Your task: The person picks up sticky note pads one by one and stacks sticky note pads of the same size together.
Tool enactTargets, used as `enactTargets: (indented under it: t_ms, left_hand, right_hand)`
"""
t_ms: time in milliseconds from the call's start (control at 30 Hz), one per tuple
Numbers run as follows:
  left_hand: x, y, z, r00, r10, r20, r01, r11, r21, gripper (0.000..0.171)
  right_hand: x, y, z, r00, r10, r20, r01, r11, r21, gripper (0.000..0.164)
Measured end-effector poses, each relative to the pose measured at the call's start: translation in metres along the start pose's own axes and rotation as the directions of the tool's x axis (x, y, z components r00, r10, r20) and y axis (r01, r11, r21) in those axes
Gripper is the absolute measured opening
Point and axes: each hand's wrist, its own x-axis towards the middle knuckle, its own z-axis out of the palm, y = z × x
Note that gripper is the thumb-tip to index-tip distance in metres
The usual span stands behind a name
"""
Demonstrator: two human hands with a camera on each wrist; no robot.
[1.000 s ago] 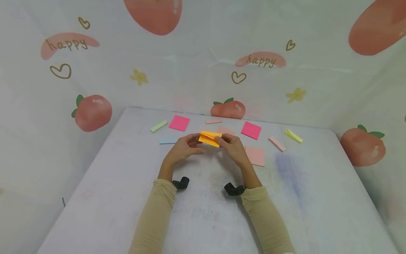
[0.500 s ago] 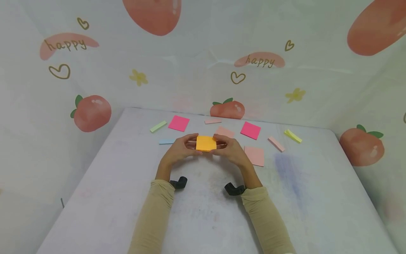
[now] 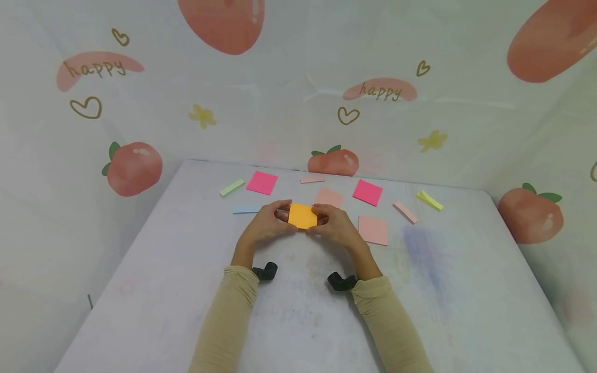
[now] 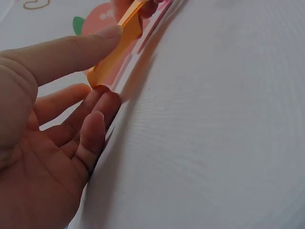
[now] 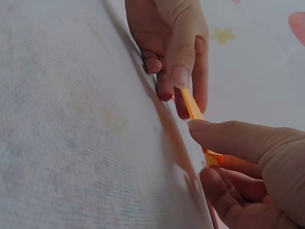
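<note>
One orange paper pad (image 3: pixel 302 217) is held at the centre of the frame, raised above a whitish table (image 3: pixel 289 321). The left hand (image 3: pixel 265 225), on its left side, and the right hand (image 3: pixel 339 227), on its right, each pinch it between the thumb at the near edge and fingers behind.

Handling it well probably calls for light, equal pressure from both sides: squeezing one end harder could bow the paper or slide its layers apart. Thumbs level with each other should help the near edges line up.

From above, the pad looks like a smooth, bright yellow-orange square, slightly tilted. Both wrist views show it nearly edge-on, as a thin band; in the right wrist view, layers show along the edge, with a small uneven corner near the lower end. Whether the layers are stuck together cannot be told.
</note>
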Motion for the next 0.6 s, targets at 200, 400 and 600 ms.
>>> enactTargets:
  t_ms: [200, 400, 600]
  left_hand:
    - [0.0009, -0.0009, 0.0023, 0.999, -0.026, -0.036, 0.028, 0.998, 0.060, 0.079]
    - [0.0004, 0.0002, 0.0017, 0.997, -0.048, -0.053, 0.053, 0.993, 0.105, 0.075]
    - [-0.0002, -0.0015, 0.0010, 0.998, -0.046, -0.050, 0.052, 0.989, 0.138, 0.072]
  right_hand:
    - [-0.0001, -0.0005, 0.0007, 1.000, -0.027, -0.010, 0.026, 0.996, -0.091, 0.060]
    - [-0.0005, 0.0035, 0.0032, 0.997, -0.081, -0.011, 0.078, 0.983, -0.165, 0.054]
    - [-0.0010, 0.0047, 0.0051, 0.995, -0.104, 0.005, 0.103, 0.975, -0.196, 0.051]
